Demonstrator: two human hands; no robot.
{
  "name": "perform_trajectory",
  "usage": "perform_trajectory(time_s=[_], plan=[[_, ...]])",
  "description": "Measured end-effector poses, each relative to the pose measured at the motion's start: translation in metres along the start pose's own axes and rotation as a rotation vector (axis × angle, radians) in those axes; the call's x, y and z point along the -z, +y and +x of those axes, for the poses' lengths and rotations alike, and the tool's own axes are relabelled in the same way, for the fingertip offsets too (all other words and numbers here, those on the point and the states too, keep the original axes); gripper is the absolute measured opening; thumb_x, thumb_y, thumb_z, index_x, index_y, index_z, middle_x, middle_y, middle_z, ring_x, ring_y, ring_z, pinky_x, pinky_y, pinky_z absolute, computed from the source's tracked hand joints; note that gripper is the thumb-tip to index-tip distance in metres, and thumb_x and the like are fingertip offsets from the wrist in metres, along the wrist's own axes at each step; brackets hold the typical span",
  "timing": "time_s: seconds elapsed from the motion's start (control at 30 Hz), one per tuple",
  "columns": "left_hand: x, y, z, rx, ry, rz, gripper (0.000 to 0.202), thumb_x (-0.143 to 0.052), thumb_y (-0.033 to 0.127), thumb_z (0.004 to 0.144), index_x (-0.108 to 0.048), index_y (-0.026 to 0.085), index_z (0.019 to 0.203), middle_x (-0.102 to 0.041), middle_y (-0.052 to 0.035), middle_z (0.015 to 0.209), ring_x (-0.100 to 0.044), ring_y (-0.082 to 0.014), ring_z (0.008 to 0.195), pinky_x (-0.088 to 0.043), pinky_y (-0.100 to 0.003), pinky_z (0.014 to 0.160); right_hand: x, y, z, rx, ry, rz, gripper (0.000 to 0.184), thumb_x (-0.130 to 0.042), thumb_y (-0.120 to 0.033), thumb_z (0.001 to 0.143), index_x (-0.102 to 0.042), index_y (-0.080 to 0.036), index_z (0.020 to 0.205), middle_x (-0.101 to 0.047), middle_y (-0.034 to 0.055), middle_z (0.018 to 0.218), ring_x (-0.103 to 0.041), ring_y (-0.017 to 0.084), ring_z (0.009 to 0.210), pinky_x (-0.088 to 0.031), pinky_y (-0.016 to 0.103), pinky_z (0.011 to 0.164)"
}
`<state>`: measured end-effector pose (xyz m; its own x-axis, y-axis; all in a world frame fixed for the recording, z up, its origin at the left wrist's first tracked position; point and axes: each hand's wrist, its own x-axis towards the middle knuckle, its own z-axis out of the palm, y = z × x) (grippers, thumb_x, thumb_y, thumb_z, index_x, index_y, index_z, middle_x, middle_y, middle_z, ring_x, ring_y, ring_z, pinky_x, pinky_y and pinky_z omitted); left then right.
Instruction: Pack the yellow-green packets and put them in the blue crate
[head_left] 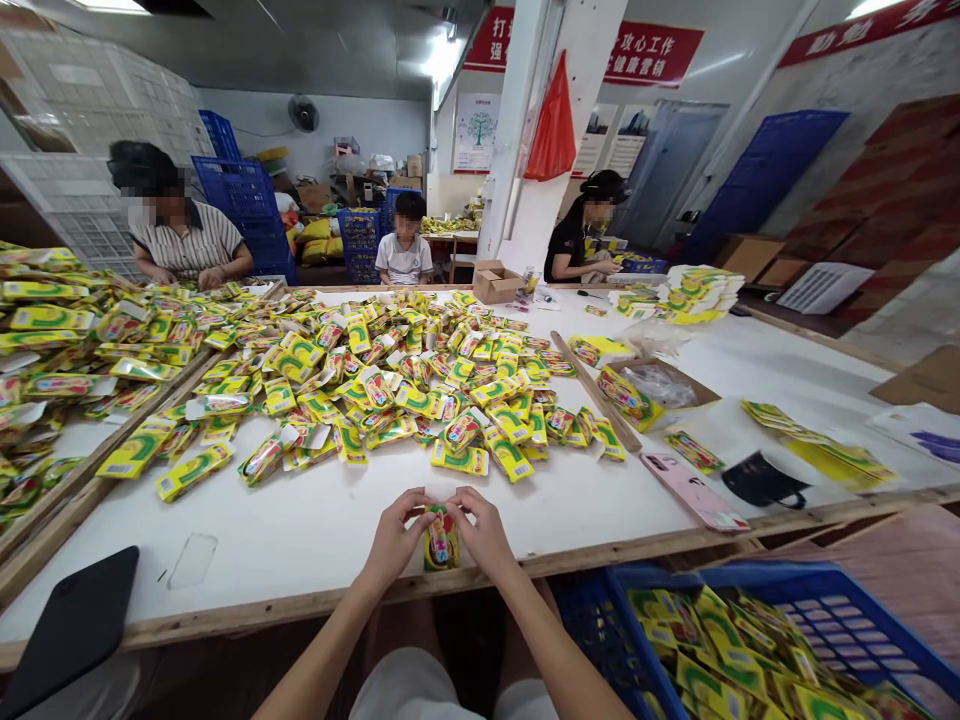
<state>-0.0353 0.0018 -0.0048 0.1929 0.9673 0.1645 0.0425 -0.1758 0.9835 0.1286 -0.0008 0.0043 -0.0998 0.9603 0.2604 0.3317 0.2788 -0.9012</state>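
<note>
I'm watching a small, glossy, oblong yellow-and-green carton (441, 548) resting between 2 hands, beside the smooth white table's (300, 540) rough wooden rim (285, 607). The left hand (399, 530) and right hand (482, 528) are pinching its upper end, thumbs pressing near bent fingers.

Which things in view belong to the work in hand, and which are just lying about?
Likely part of the work:
- small yellow box, held by the left hand and right hand
- heaped similar boxes
- blue crate holding yellow packaging

Apparently just lying about:
- pink phone
- black mug
- dark phone-shaped object
</note>
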Motion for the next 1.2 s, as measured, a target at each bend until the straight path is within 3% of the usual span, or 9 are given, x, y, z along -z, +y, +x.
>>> perform_trajectory(time_s=[0.13, 0.3, 0.6, 0.8, 0.93, 1.03, 1.13, 1.2], plan=[[-0.003, 0.001, 0.002, -0.007, 0.051, -0.12, 0.028, -0.063, 0.03, 0.079, -0.058, 0.021, 0.105, -0.066, -0.0045, 0.09, -0.063, -0.0187, 0.086, -0.05, -0.032, 0.079, -0.002, -0.002, -0.001, -0.024, 0.071, 0.077, 0.019, -0.051, -0.027, 0.085, -0.059, -0.021, 0.102, -0.066, 0.003, 0.087, -0.062, 0.018, 0.08, -0.051, 0.031, 0.074], [-0.004, 0.006, -0.003, -0.039, 0.075, 0.03, 0.016, -0.06, 0.032, 0.081, -0.065, 0.018, 0.083, -0.064, -0.0046, 0.082, -0.061, -0.0183, 0.08, -0.049, -0.03, 0.075, -0.002, -0.008, -0.008, 0.021, 0.02, 0.064, 0.016, -0.055, -0.031, 0.085, -0.066, -0.02, 0.086, -0.067, 0.006, 0.092, -0.062, 0.02, 0.086, -0.051, 0.03, 0.076], [-0.009, 0.005, 0.002, 0.036, 0.193, 0.032, 0.018, -0.062, 0.033, 0.08, -0.065, 0.017, 0.085, -0.062, -0.0004, 0.07, -0.056, -0.0141, 0.066, -0.045, -0.025, 0.063, -0.002, -0.013, 0.005, -0.033, 0.028, -0.016, 0.016, -0.053, -0.033, 0.085, -0.062, -0.02, 0.082, -0.065, 0.0017, 0.074, -0.058, 0.016, 0.065, -0.048, 0.028, 0.064], [-0.009, -0.002, -0.007, 0.028, 0.129, 0.009, 0.019, -0.06, 0.034, 0.082, -0.067, 0.018, 0.088, -0.067, -0.0052, 0.085, -0.063, -0.019, 0.082, -0.05, -0.03, 0.075, -0.004, -0.005, -0.002, -0.062, -0.011, 0.078, 0.016, -0.054, -0.032, 0.085, -0.063, -0.02, 0.084, -0.067, 0.0029, 0.081, -0.063, 0.018, 0.076, -0.05, 0.029, 0.071], [0.002, 0.0, -0.008, -0.117, 0.037, 0.178, 0.019, -0.052, 0.027, 0.087, -0.067, 0.02, 0.097, -0.067, -0.0069, 0.095, -0.062, -0.0202, 0.092, -0.05, -0.033, 0.082, -0.004, -0.008, -0.009, -0.056, -0.012, 0.114, 0.016, -0.053, -0.031, 0.084, -0.063, -0.019, 0.085, -0.068, 0.0037, 0.082, -0.064, 0.019, 0.077, -0.051, 0.03, 0.072], [0.036, -0.001, 0.007, -0.269, 0.035, 0.479, 0.03, -0.042, 0.014, 0.088, -0.062, 0.021, 0.109, -0.063, -0.0089, 0.111, -0.058, -0.0217, 0.106, -0.046, -0.038, 0.093, 0.033, -0.015, -0.023, -0.048, 0.137, -0.064, 0.021, -0.049, -0.034, 0.085, -0.063, -0.019, 0.088, -0.068, 0.0058, 0.087, -0.063, 0.02, 0.082, -0.05, 0.031, 0.074], [0.092, -0.008, 0.031, -0.308, 0.125, 0.886, 0.047, -0.036, -0.001, 0.079, -0.061, 0.02, 0.114, -0.055, -0.0108, 0.129, -0.045, -0.0265, 0.124, -0.034, -0.047, 0.103, 0.112, -0.013, -0.054, -0.097, 0.358, -0.452, 0.028, -0.045, -0.04, 0.085, -0.062, -0.02, 0.091, -0.067, 0.0079, 0.089, -0.061, 0.023, 0.081, -0.048, 0.033, 0.073], [0.129, -0.013, 0.047, -0.289, 0.14, 1.098, 0.055, -0.037, -0.005, 0.074, -0.059, 0.02, 0.117, -0.051, -0.0104, 0.136, -0.035, -0.0293, 0.133, -0.028, -0.051, 0.106, 0.17, -0.006, -0.079, -0.123, 0.446, -0.79, 0.031, -0.043, -0.044, 0.083, -0.063, -0.02, 0.083, -0.066, 0.0092, 0.081, -0.06, 0.025, 0.074, -0.046, 0.038, 0.071]])
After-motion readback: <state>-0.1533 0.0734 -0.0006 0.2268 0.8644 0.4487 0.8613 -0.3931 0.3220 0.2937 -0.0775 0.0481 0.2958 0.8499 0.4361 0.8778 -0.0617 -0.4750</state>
